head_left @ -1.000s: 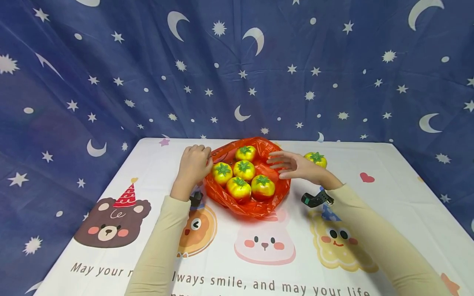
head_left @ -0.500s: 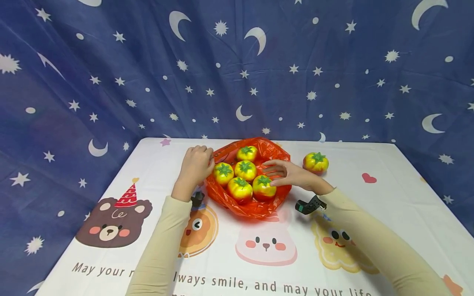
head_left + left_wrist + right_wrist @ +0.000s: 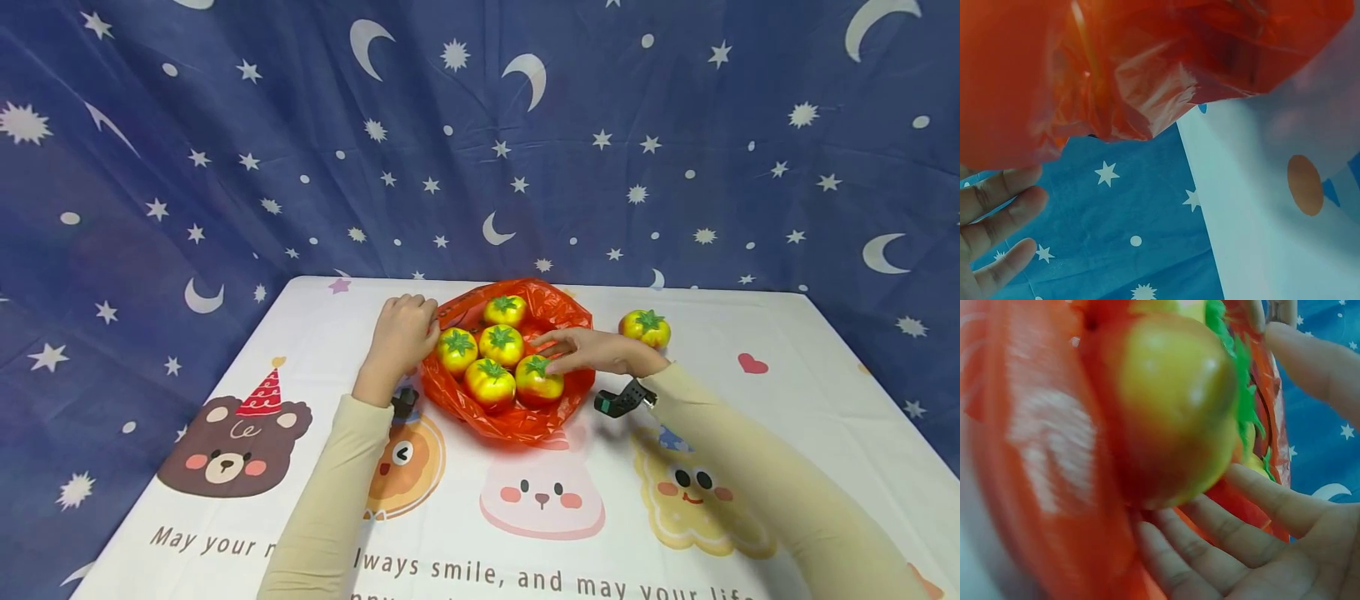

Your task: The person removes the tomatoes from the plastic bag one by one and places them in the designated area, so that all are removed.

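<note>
Red plastic bag, thin, glossy, crinkled; mouth spread wide and facing up, rim slumped outward in an uneven ring. Left hand holds its left edge. Inside, five glossy round fruits, yellow blending to red lower down, each with a green leafy cap uppermost: back fruit, left fruit, centre fruit, front fruit, right-front fruit. Left, centre and front ones bunched close; back one set slightly off. Right hand at the right-front fruit, fingers reaching below it, thumb apart. Sixth, outer fruit, matching, outside the bag, to its right, cap up.
</note>
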The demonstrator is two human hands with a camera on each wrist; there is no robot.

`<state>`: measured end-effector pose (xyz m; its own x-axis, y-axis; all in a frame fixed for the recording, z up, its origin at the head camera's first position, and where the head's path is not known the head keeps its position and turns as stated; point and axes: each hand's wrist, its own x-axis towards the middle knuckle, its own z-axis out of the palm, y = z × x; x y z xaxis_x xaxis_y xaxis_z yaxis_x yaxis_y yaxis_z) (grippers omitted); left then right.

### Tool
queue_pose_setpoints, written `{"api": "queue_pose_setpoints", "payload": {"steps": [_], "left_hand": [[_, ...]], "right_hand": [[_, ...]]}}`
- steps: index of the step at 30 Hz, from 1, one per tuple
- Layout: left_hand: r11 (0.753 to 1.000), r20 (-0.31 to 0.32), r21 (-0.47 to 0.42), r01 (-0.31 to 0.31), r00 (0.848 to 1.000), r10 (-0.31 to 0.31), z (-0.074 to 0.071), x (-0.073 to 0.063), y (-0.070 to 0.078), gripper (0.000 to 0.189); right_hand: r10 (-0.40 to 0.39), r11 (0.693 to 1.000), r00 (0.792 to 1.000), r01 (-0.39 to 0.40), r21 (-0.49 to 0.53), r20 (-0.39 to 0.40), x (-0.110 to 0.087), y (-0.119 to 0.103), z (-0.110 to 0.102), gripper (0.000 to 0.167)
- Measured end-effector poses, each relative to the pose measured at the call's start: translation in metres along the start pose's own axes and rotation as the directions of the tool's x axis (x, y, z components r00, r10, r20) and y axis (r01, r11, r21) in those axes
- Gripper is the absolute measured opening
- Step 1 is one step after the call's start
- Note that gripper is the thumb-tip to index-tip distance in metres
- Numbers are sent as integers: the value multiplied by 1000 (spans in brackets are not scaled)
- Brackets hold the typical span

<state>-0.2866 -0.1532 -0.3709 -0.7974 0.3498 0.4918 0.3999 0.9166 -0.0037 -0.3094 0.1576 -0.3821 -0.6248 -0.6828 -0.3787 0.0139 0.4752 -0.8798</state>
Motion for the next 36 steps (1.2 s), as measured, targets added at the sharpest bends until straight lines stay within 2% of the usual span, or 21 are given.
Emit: {"api": "queue_pose_setpoints", "payload": {"steps": [7,14,18,25,36], "left_hand": [[1000,-6,7,-3,1000,3,1,0,1,10],[1000,-1,10,-5,1000,5,1,0,2,10],[1000,-6,10,-5,1000,5,1,-1,2,10],[1000,-51,-1,-22,998,22,1,-2,2,10],[1000,16,12,10,1000,-10,1,0,1,11]], "right_hand": [[72,997,993,-75,25,99,10,-9,-13,63],[69,998,983,-67,-16,169,16,-6,-21,60],[67,998,980,-63,-24,187,17,-2,-23,59],[62,998,974,-55,-39,218,20,-2,-23,58],[62,997,973,-52,-48,222,21,-1,-23,55]]}}
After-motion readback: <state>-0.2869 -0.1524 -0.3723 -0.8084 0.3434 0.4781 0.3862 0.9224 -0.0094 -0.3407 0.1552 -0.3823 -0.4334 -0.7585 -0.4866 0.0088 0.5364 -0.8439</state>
